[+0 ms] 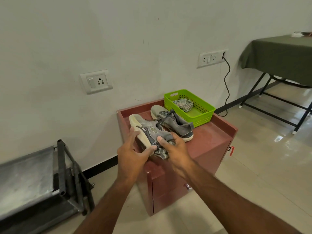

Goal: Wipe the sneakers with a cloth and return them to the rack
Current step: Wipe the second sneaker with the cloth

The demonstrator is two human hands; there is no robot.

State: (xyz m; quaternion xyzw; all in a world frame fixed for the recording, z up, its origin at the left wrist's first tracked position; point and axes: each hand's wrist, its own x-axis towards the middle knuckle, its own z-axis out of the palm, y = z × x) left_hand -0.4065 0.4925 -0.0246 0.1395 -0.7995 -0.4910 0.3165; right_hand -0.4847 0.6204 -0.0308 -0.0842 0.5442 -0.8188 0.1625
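A grey sneaker (148, 129) with a worn white sole is tilted on its side above the red cabinet (212, 141). My left hand (133, 152) grips its sole from below. My right hand (175, 149) presses a striped grey cloth (161, 152) against the sneaker's heel. The second grey sneaker (173, 121) stands upright on the cabinet top just behind, laces loose. The shoe rack (64, 168), a black frame with grey fabric shelves, is on the floor at the lower left.
A green plastic basket (200, 115) holding another striped cloth (184, 103) sits at the cabinet's far right corner. A folding table with a green cover (278, 56) stands at the right. A black cable (227, 85) hangs from the wall socket.
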